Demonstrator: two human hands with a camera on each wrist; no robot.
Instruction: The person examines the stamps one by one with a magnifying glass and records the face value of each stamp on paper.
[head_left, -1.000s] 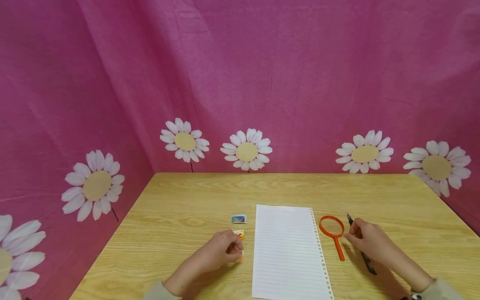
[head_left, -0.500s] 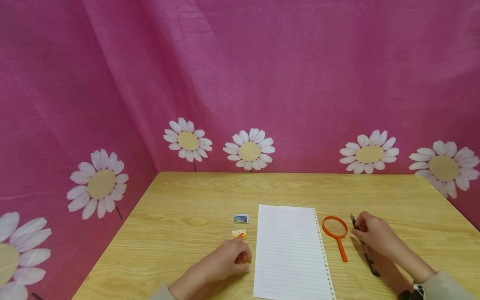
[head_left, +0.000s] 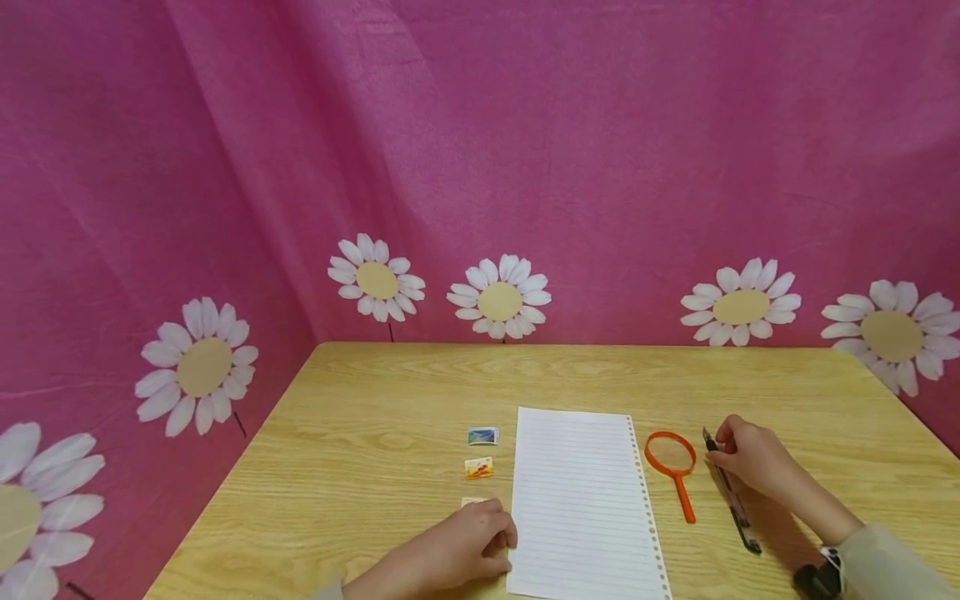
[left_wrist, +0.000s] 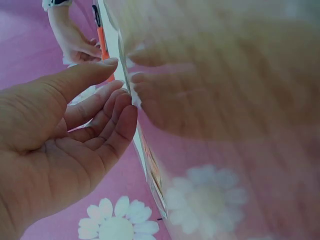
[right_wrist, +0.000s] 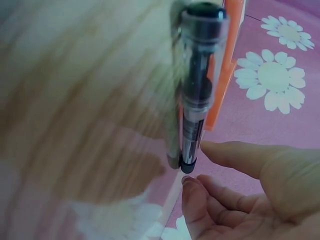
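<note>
Wood-grain tabletop point(head_left: 397, 392), ruled loose-leaf sheet point(head_left: 581, 500).
Left hand point(head_left: 474, 542) at sheet's 8 o'clock, thumb and fingers apart; right hand point(head_left: 753, 457) likewise, at gel pen point(head_left: 738, 512), 3 o'clock.

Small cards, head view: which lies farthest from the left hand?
The blue card, farthest back; the yellow card lies nearer; the left hand partly hides the pale card.

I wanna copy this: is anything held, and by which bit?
The left hand holds nothing. The right hand is at the far end of the pen; whether it grips can't be told.
</note>
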